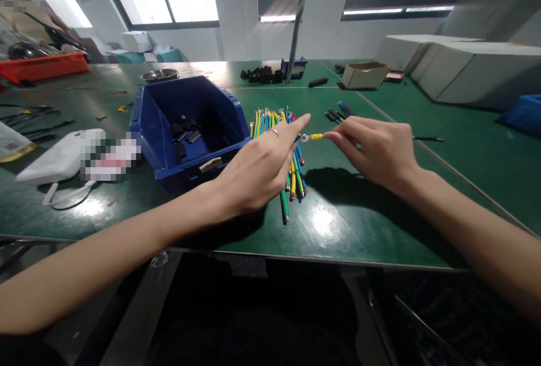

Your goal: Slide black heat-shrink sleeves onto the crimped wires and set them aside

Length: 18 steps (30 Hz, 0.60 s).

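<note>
My right hand [376, 149] is closed in a pinch on a cable with a yellow end piece and a metal ring terminal [305, 137] pointing left. A darker length [429, 139] sticks out behind that hand, perhaps the same cable. My left hand [264, 166], a ring on one finger, is closed with its index finger stretched out. At its fingertips, touching or almost touching the terminal, a small black piece shows, mostly hidden. Beneath the left hand lies a bundle of yellow, green and blue cables [293, 180]. Several black-ended cables [336, 114] lie beyond my right hand.
A blue bin [146, 124] holding small black parts stands left of the cables. Farther left are a white device [63, 157] with a cord and a red tray [46, 66]. A small open box [364, 75], black parts [262, 75] and white boxes [477, 73] sit toward the back.
</note>
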Tool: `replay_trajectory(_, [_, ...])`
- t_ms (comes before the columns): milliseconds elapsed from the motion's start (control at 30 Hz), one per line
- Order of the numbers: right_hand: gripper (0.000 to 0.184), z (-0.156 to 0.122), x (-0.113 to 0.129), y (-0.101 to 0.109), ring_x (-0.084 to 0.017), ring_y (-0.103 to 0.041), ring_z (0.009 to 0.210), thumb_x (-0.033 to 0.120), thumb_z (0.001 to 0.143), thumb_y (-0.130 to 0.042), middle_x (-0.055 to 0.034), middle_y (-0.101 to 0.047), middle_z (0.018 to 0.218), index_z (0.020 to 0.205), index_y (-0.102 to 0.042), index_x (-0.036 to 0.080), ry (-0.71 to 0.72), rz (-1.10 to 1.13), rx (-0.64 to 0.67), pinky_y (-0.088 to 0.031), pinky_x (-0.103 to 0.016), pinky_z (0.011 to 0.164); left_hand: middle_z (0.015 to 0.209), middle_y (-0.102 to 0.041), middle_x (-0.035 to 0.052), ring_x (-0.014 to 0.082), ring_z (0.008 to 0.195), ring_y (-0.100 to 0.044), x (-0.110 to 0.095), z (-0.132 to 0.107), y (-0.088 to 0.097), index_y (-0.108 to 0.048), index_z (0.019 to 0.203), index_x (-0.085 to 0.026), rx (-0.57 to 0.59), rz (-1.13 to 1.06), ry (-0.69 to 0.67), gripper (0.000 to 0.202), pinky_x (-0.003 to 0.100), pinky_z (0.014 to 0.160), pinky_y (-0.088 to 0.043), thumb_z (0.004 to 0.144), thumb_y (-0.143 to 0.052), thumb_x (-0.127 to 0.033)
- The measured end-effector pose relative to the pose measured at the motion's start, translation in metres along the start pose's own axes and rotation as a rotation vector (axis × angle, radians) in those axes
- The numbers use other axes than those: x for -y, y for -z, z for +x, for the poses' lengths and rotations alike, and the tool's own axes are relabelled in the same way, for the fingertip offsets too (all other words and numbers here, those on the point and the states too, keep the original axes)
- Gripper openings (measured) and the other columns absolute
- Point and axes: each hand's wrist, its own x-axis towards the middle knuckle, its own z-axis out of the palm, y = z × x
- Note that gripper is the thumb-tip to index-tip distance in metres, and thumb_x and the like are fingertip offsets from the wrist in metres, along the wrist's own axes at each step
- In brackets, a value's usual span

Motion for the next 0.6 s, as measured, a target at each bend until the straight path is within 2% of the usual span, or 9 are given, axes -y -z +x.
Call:
replay_trajectory(67, [0.052,-0.002,0.002,0.004,-0.016,-0.052,0.061,0.052,0.102,-0.029,-0.0061,-0.064,0.072,0.075,-0.06,0.021,-0.015,0.014,0.002,-0.026,-0.031,0.055,0.147,-0.051,0.0157,0.0249,0.136,-0.05,-0.001,-0.001,-0.006,-0.036,0.148,-0.015,0.016,-0.136,-0.033,0.053,0.043,0.114,-0.04,0.095,-0.035,-0.01])
replay_trajectory(167, [0.05,-0.001,0.006,0.008,-0.017,-0.046,0.057,0.05,0.102,-0.026,-0.0055,-0.056,0.062,0.065,-0.047,0.023,-0.064,0.012,0.01,-0.025,-0.032,0.056,0.141,-0.057,0.0138,0.0285,0.132,-0.053,-0.002,0.007,-0.013,-0.04,0.145,-0.018,0.041,-0.318,-0.02,0.051,0.046,0.112,-0.041,0.094,-0.043,-0.011])
replay_trajectory(267, [0.045,0.001,0.005,0.009,-0.016,-0.042,0.055,0.045,0.1,-0.029,-0.0041,-0.049,0.057,0.06,-0.034,0.024,-0.109,0.004,-0.041,-0.023,-0.033,0.056,0.12,-0.067,0.0111,0.0283,0.119,-0.063,-0.004,0.023,-0.02,-0.043,0.138,-0.019,-0.022,-0.48,0.066,0.046,0.046,0.105,-0.046,0.092,-0.049,-0.011])
replay_trajectory(367, [0.043,0.002,-0.002,0.007,-0.015,-0.034,0.05,0.043,0.099,-0.031,-0.0019,-0.042,0.052,0.06,-0.025,0.025,-0.146,-0.01,-0.092,-0.021,-0.033,0.054,0.096,-0.071,0.0067,0.023,0.1,-0.069,-0.003,0.032,-0.028,-0.048,0.122,-0.017,-0.063,-0.596,0.157,0.03,0.042,0.096,-0.05,0.092,-0.051,-0.011])
replay_trajectory(500, [0.042,-0.002,-0.009,-0.001,-0.014,-0.033,0.048,0.041,0.098,-0.032,-0.0005,-0.039,0.05,0.06,-0.028,0.024,-0.12,0.012,-0.044,-0.023,-0.031,0.053,0.086,-0.07,0.0039,0.0175,0.087,-0.069,0.005,0.021,-0.033,-0.049,0.099,-0.017,-0.061,-0.688,0.276,0.009,0.035,0.087,-0.051,0.092,-0.054,-0.016])
replay_trajectory(600, [0.042,-0.007,-0.005,-0.011,-0.014,-0.037,0.048,0.043,0.097,-0.033,-0.001,-0.042,0.05,0.059,-0.033,0.023,-0.036,0.035,0.029,-0.022,-0.029,0.051,0.088,-0.069,0.0034,0.0161,0.088,-0.068,0.013,0.008,-0.033,-0.05,0.093,-0.018,-0.049,-0.706,0.257,0.007,0.032,0.083,-0.05,0.091,-0.056,-0.019])
